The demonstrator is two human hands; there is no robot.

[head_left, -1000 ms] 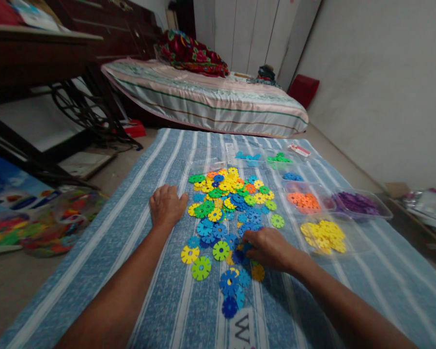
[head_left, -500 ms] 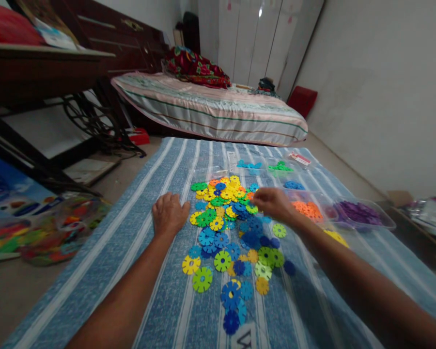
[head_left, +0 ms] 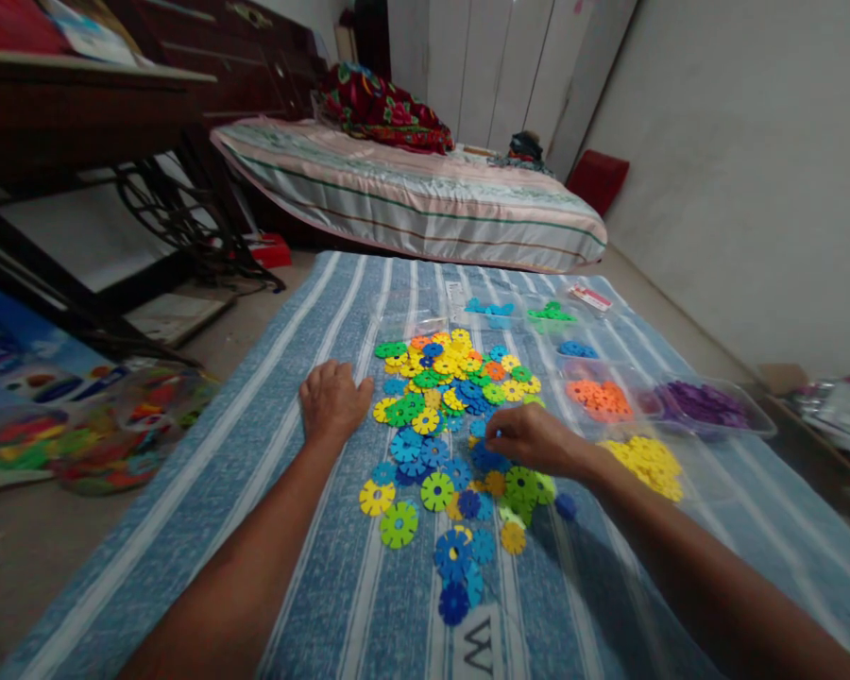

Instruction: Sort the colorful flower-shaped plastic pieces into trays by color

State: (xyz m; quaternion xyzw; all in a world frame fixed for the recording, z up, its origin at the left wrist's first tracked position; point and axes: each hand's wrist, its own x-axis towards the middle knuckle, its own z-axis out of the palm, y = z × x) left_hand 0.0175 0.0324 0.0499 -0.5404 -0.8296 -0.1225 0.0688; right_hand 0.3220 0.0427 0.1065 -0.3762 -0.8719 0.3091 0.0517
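1 left hand (head_left: 334, 401) | 1 right hand (head_left: 531, 439) | many discs (head_left: 427, 378) | 6 single-colour heaps (head_left: 599, 399)

Head cam, fwd & dwn.

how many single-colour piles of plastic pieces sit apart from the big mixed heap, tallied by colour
Light blue piece pile: 1
Green piece pile: 1
Blue piece pile: 1
Orange disc pile: 1
Purple disc pile: 1
Yellow disc pile: 1
Total: 6
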